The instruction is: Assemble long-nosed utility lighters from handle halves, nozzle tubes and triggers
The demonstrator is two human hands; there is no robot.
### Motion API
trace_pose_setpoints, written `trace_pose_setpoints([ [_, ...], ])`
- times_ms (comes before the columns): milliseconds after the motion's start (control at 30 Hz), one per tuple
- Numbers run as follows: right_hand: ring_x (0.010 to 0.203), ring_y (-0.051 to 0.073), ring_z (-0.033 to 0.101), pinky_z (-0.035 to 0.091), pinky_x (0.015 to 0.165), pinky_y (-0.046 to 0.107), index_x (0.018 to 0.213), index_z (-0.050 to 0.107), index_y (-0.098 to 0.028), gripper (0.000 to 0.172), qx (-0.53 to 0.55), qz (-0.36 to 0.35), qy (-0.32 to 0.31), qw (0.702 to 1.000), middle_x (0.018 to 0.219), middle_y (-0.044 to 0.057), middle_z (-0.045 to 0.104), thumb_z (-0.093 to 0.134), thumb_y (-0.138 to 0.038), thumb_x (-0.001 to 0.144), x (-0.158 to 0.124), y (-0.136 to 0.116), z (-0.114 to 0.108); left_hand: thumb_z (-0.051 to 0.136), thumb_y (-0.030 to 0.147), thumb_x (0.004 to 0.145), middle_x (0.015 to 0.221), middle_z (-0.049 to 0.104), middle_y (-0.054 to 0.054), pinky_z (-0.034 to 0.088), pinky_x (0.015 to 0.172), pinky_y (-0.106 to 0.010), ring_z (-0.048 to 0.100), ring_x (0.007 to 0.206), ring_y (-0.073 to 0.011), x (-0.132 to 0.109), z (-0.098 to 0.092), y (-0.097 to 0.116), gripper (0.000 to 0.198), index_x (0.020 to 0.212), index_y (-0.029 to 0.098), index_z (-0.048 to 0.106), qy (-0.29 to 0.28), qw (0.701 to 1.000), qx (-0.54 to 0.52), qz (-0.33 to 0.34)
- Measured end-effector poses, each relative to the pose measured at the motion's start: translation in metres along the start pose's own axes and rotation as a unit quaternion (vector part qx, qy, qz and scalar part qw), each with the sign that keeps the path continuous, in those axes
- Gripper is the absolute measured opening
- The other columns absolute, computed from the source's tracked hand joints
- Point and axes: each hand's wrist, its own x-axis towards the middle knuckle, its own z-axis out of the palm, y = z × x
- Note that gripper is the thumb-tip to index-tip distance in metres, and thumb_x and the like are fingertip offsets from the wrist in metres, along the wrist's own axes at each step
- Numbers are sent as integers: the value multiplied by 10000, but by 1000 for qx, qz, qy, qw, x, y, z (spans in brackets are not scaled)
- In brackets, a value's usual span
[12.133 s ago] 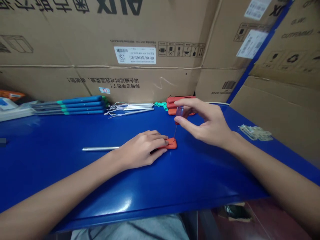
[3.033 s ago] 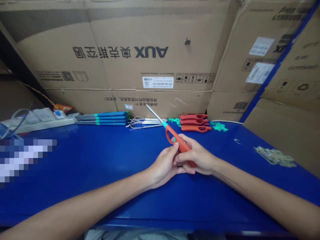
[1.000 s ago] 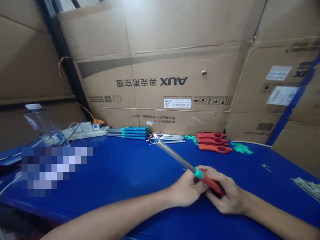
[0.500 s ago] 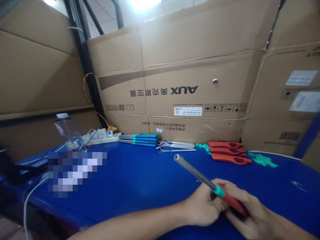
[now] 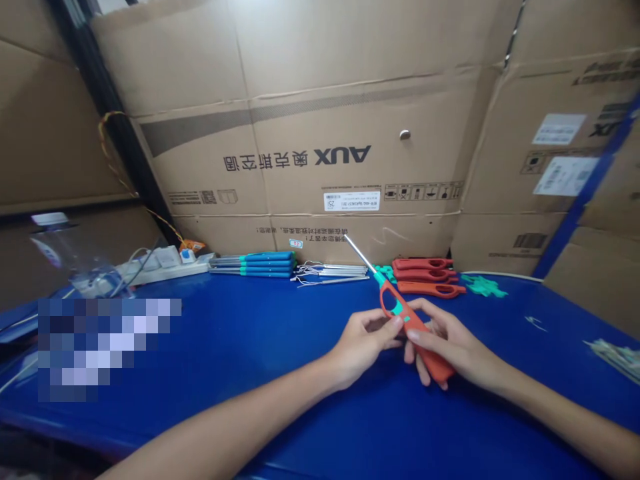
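Observation:
Between my two hands is an orange-red gas lighter (image 5: 431, 352) with a green trigger, a green collar and a slim metal barrel that points up and to the left. My left hand (image 5: 373, 339) pinches the body beside the trigger, thumb on top. My right hand (image 5: 450, 337) grips the handle from the right, its thumb across the top and fingers curled underneath. Behind the lighter, several red handle shells (image 5: 425, 275) lie stacked. Small green parts (image 5: 484, 285) lie to their right, and metal tubes with thin wires (image 5: 340, 271) lie to their left.
Several blue lighters (image 5: 267, 265) are stacked at the back of the blue table (image 5: 225, 347). A white power strip (image 5: 165, 265) and a plastic bottle (image 5: 83, 260) stand at the left. Cardboard (image 5: 310, 120) walls the back. Thin pale strips (image 5: 613, 357) lie at the right edge.
The lighter has turned so its side with the trigger faces me, and its barrel points farther away. My left hand has shifted its grip to the body. The view has swung downward and right.

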Motion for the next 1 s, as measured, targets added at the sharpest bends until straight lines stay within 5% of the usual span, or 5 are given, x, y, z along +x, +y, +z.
trace_pose_setpoints([
  [233,536,132,629,492,439,225,1188,500,-165,461,-161,-55,75,983,756,35,707,641,-416,828,0,3,4,824,436,667,876,710,-110,512,858,-352,668,841,-206,-1,-4,7,423,857,87,678,23,1000,-18,2],
  [467,774,182,692,572,703,313,1219,539,-192,370,-369,-157,94,911,911,54,736,540,-393,908,-3,10,-6,804,389,685,834,709,-95,541,750,-345,684,747,-203,10,-10,14,350,826,108,651,117,991,-43,45],
  [733,1031,257,629,525,918,451,998,648,-197,212,-509,-220,164,816,1082,110,668,554,-351,887,6,17,-17,774,244,676,816,705,-84,521,675,-277,675,758,-179,29,-64,44,208,782,113,651,242,962,-31,121],
  [1000,1084,282,595,502,957,514,1042,645,-210,246,-521,-183,164,817,1140,123,632,573,-348,853,10,28,-26,641,151,714,701,684,-68,513,655,-287,664,667,-172,34,-103,76,68,748,116,593,343,922,-59,170],
])
